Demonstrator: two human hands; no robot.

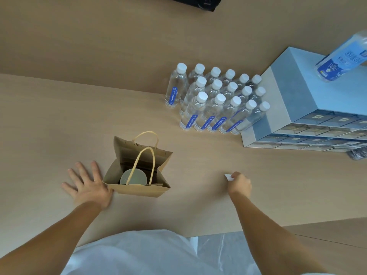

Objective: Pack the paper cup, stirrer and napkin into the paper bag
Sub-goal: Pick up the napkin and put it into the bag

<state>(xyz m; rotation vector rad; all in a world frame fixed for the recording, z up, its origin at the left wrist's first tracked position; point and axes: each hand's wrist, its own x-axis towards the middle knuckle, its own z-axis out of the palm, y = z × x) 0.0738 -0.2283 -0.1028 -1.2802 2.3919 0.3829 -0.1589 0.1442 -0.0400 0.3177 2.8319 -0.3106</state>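
A brown paper bag (pixel 139 190) with twisted handles stands open on the tan table. Inside it a paper cup (pixel 133 177) stands upright, seen from above. My left hand (pixel 87 185) lies flat on the table with fingers spread, its thumb side touching the bag's left corner. To the right, my right hand (pixel 239 185) is closed around a small white piece (pixel 228 177), probably the napkin, whose tip pokes out past the fingers. I cannot make out a stirrer.
Several small water bottles (pixel 214 100) stand in rows at the back right. Beside them is a blue-grey drawer unit (pixel 309 108) with a larger bottle (pixel 343 58) lying on top. The table's near edge (pixel 218 233) runs below my right arm.
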